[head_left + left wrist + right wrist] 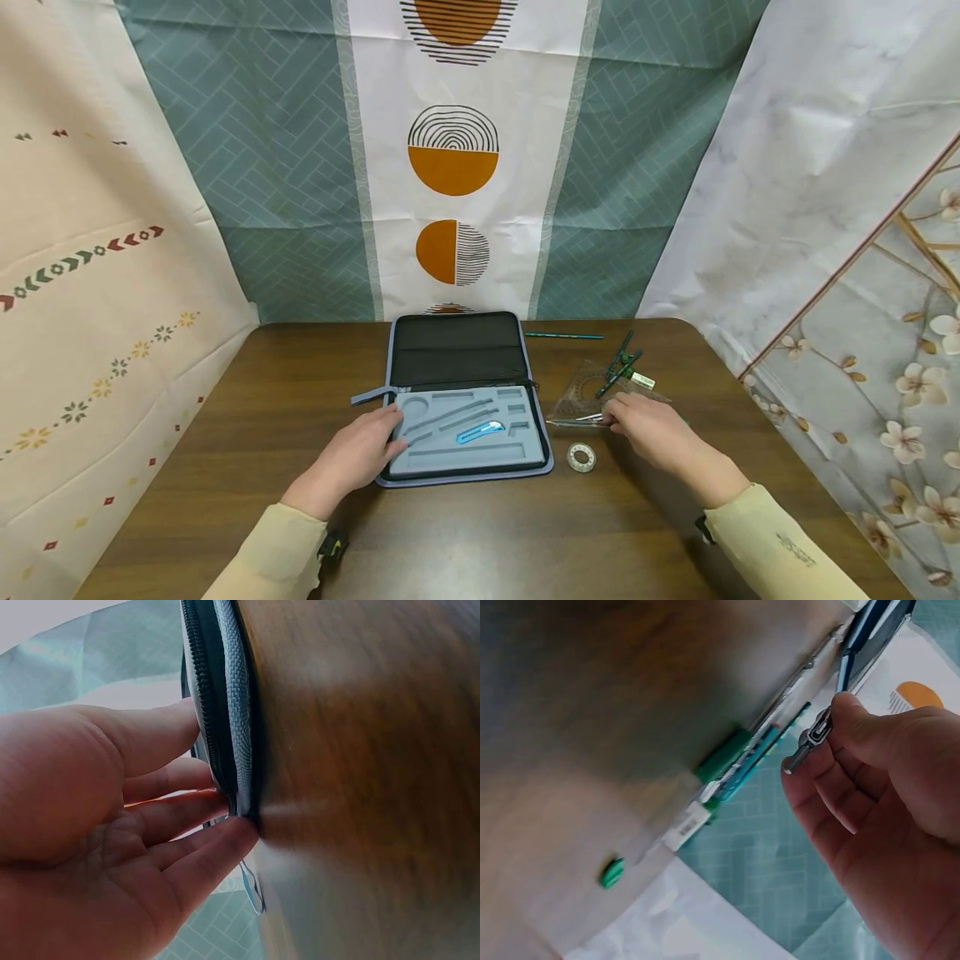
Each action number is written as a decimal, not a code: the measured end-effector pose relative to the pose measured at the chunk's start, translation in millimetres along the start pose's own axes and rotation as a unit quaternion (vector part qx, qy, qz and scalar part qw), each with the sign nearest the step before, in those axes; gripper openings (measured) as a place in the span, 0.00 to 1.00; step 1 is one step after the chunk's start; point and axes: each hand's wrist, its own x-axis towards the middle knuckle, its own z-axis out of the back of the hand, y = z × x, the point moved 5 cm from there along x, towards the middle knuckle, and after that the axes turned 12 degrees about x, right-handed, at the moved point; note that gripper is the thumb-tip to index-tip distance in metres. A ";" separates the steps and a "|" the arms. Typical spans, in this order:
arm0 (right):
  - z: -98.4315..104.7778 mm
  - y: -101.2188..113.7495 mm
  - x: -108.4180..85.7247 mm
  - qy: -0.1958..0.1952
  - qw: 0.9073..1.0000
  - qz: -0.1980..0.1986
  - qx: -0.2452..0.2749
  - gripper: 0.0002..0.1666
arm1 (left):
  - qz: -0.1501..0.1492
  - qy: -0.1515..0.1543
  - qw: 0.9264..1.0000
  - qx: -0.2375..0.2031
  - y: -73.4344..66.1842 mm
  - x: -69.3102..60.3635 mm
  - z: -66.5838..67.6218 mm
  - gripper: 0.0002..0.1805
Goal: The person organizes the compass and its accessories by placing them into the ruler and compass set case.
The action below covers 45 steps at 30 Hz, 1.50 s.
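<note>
Cut-off sleeves, left grip loose against case, right grip around half-hidden metal tool.

The widest room for a hand over the brown wood tabletop lies at lower middle, between the cream sleeves; more opens at middle left. At center, the open black zip case with blue edging stands in the way, the left hand at its left edge. Right of it, a white tape ring narrows the gap; a clear plastic drawing template and the right hand block middle right.
</note>
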 end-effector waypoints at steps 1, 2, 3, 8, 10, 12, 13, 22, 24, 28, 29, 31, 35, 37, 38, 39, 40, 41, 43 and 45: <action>0.2 1.5 3.1 -0.002 1.000 0.002 0.000 0.15 | 0.001 0.000 1.000 0.000 0.8 -0.2 -0.3 0.28; 0.1 3.1 6.3 -0.003 1.000 0.005 -0.001 0.15 | 0.002 0.001 1.000 0.000 1.4 -0.3 -0.4 0.28; 0.2 4.9 9.7 -0.003 1.000 0.008 -0.001 0.15 | 0.002 0.001 1.000 0.000 2.0 -0.4 -0.5 0.28; -2.4 13.3 26.3 0.007 1.000 0.017 0.000 0.14 | 0.006 0.007 1.000 -0.004 1.5 -0.8 1.7 0.27; -4.3 17.0 32.8 0.013 1.000 0.022 -0.005 0.14 | 0.006 0.008 1.000 -0.003 0.7 -0.7 2.8 0.27; -6.1 21.1 39.3 0.015 0.999 0.029 -0.012 0.13 | 0.007 0.010 1.000 -0.003 0.5 -0.3 3.3 0.27; -6.8 23.2 42.5 0.016 0.999 0.032 -0.015 0.13 | 0.006 0.010 1.000 -0.003 0.2 -0.3 3.7 0.27; -13.2 42.2 71.3 0.022 0.998 0.064 -0.007 0.11 | 0.007 0.007 1.000 0.001 -0.7 -0.2 4.9 0.27; -15.8 45.3 76.1 0.026 0.997 0.067 -0.005 0.11 | 0.008 0.008 1.000 0.001 -1.0 0.1 4.4 0.27; -20.1 50.1 85.5 0.032 0.997 0.072 0.003 0.10 | 0.010 0.009 1.000 0.002 -2.6 0.8 4.0 0.27; -21.0 51.4 87.8 0.034 0.997 0.074 0.006 0.10 | 0.010 0.008 1.000 0.002 -2.9 1.0 4.0 0.27; -22.8 54.6 92.9 0.038 0.996 0.077 0.009 0.10 | 0.010 0.008 1.000 0.002 -3.1 1.3 3.4 0.27; -28.1 64.5 104.6 0.042 0.994 0.096 0.016 0.09 | 0.012 0.013 1.000 0.001 -0.7 0.3 0.8 0.27; -30.9 69.2 111.0 0.043 0.993 0.106 0.022 0.09 | 0.013 0.014 1.000 0.002 -0.1 0.1 0.1 0.28; -32.1 71.0 113.9 0.044 0.993 0.109 0.024 0.08 | 0.013 0.013 1.000 0.003 -0.1 0.6 -0.4 0.28; -33.5 73.0 117.2 0.047 0.992 0.113 0.027 0.08 | 0.013 0.013 1.000 0.003 0.0 1.0 -0.8 0.28; -35.1 74.8 120.5 0.050 0.992 0.115 0.029 0.08 | 0.013 0.012 1.000 0.003 -0.2 1.3 -0.8 0.28; -36.7 76.7 123.9 0.054 0.991 0.117 0.031 0.07 | 0.010 0.010 1.000 0.003 -0.6 1.3 -0.4 0.28; -40.0 81.0 130.5 0.061 0.990 0.123 0.033 0.07 | 0.010 0.010 1.000 0.003 -0.3 1.1 -0.7 0.28; -43.0 86.2 136.9 0.067 0.988 0.132 0.034 0.07 | 0.012 0.010 1.000 0.003 0.5 0.0 -0.5 0.28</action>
